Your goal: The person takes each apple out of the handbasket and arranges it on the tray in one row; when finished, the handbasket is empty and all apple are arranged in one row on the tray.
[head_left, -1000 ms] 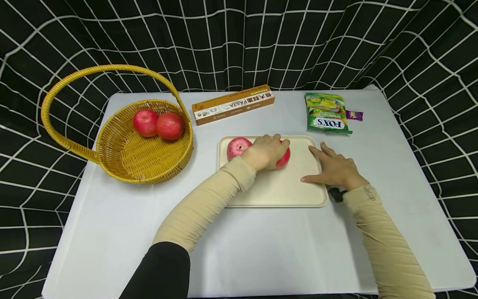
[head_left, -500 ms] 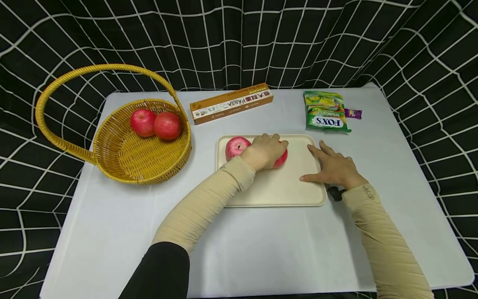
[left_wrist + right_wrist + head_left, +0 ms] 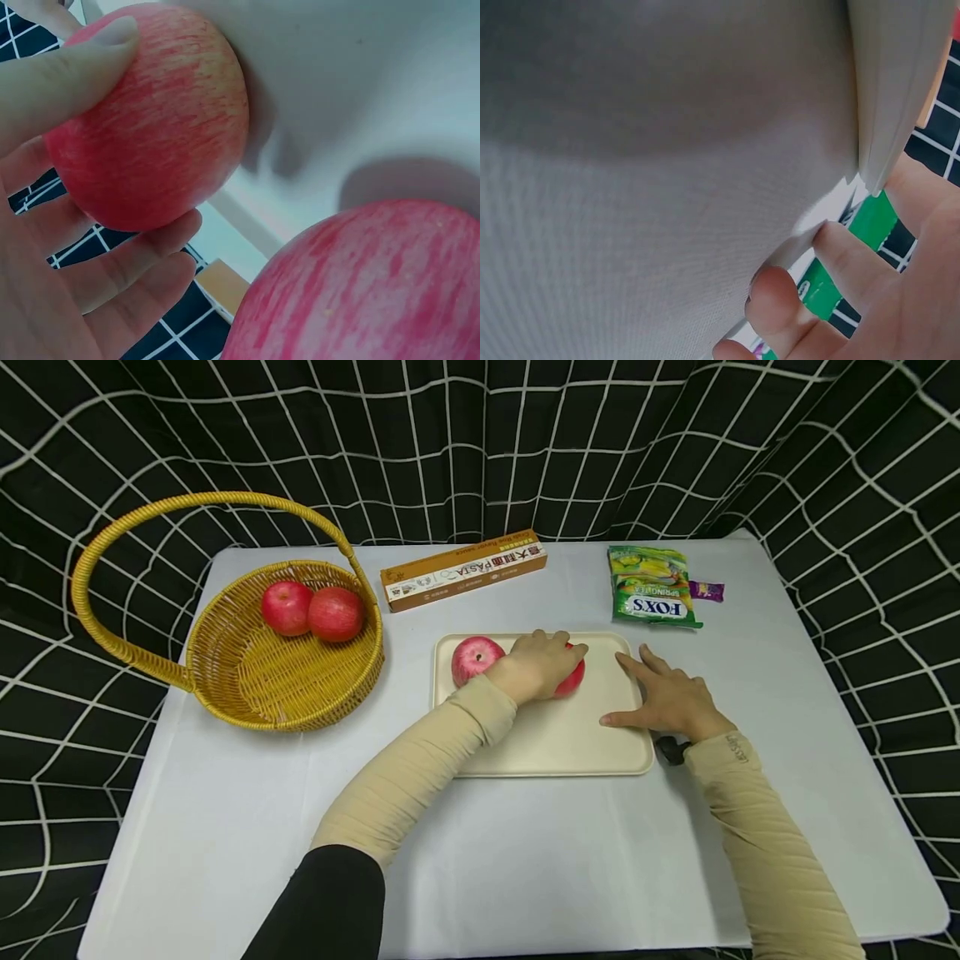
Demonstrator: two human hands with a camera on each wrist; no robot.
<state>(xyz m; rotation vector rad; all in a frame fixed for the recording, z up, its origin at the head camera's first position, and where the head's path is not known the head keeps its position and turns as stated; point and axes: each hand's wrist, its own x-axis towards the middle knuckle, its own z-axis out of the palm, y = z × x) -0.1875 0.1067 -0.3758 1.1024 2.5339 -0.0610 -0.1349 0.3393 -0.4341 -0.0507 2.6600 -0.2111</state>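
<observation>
A red apple (image 3: 161,124) (streaked yellow) sits between left thumb (image 3: 71,86) and fingers (image 3: 150,246); a flat cream tray (image 3: 570,743) has its rim beside the right fingers (image 3: 859,270).

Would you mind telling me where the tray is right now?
In the head view, the tray lies centrally on the table, right of the wicker basket, with the right hand at its right edge.

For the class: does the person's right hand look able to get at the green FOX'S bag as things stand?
Probably yes: the right hand, spread at the edge of the tray, is near the green FOX'S bag, and nothing shows between them.
</observation>
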